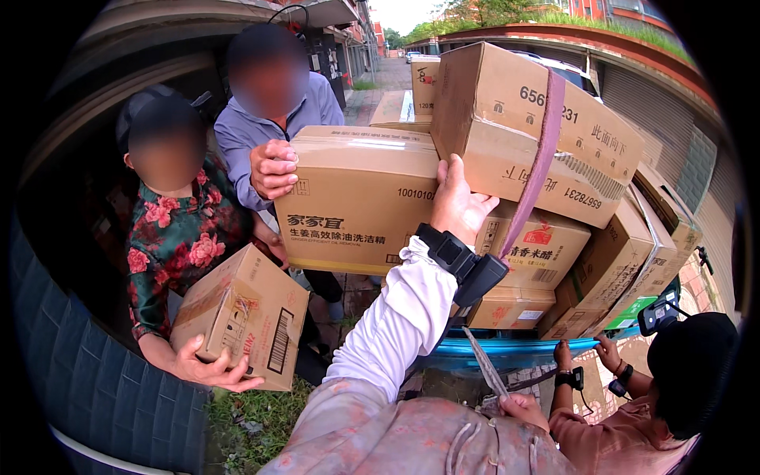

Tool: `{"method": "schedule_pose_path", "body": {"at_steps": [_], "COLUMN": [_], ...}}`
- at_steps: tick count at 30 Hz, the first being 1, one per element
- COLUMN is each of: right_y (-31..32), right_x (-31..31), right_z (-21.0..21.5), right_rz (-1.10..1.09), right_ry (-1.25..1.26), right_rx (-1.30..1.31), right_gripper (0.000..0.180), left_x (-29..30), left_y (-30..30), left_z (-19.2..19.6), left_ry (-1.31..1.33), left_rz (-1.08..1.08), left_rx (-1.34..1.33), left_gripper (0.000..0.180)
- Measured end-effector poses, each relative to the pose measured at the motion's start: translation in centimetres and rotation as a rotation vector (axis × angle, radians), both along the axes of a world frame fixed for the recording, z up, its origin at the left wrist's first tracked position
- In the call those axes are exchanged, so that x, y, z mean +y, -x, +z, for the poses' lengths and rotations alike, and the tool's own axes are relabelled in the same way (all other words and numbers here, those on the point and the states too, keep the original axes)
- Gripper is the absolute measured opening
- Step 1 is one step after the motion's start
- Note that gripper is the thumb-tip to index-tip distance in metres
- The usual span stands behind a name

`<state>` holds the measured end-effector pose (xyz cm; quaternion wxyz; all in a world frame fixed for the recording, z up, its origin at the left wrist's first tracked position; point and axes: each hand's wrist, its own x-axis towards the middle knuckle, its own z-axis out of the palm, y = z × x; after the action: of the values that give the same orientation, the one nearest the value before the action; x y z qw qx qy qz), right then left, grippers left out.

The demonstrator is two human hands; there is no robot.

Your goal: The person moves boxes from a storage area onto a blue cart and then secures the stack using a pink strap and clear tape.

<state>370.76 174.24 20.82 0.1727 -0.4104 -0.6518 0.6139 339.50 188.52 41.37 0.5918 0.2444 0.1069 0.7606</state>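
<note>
My left hand point(463, 202) reaches up in a white sleeve to the lower left corner of a large cardboard box point(546, 131). Its fingers are spread against the box. A purple strap point(546, 150) runs over that box. Low in front of me, my right hand point(524, 410) is closed on a grey strap point(484, 362) that slants up toward the stacked load. Left of my left hand, a person in a lilac jacket grips a wide cardboard box point(360, 202). Beside them, a person in a floral top carries a smaller cardboard box point(245, 317).
More cartons point(546, 245) are stacked under and right of the top box, above a blue rail point(451, 348). At lower right, a person in a dark cap point(697, 372) has both hands on the rail. Grass point(253, 427) and a dark tiled wall point(103, 380) lie at lower left.
</note>
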Motion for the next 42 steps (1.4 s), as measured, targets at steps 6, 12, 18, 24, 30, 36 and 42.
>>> {"method": "schedule_pose_path", "body": {"at_steps": [6,12,18,24,30,36,42], "right_y": [0.1,0.1,-0.2,0.2,0.1,0.7,0.7], "right_x": [0.7,1.1,1.3,0.7,0.6,0.4,-0.3], "right_z": [-1.6,-2.2,-2.2,-1.9,-1.5,-1.6,-1.2], "right_rz": [-0.021,-0.015,0.021,-0.007,0.020,-0.005,-0.020], "right_ry": [0.053,0.027,0.030,0.098,0.052,0.088,0.082], "right_rx": [0.007,-0.003,0.043,-0.042,-0.051,-0.041,-0.024], "right_gripper": [0.036,0.037,0.037,0.037,0.037,0.037,0.036], "left_x": [-1.0,-1.2,-1.2,-1.7,-2.0,-1.4,-1.1], "left_y": [-1.9,-3.3,-4.6,-4.7,-5.2,-4.7,-5.1], "left_z": [-0.1,-0.1,-0.7,-0.9,0.5,0.7,0.8], "left_ry": [-0.072,-0.158,-0.241,-0.238,-0.171,-0.130,-0.159], "left_rz": [0.186,0.339,0.351,0.370,0.376,0.366,0.318], "left_rx": [-0.064,-0.112,-0.167,-0.165,-0.141,-0.118,-0.089], "left_gripper": [0.059,0.061,0.066,0.077,0.081,0.082,0.077]}}
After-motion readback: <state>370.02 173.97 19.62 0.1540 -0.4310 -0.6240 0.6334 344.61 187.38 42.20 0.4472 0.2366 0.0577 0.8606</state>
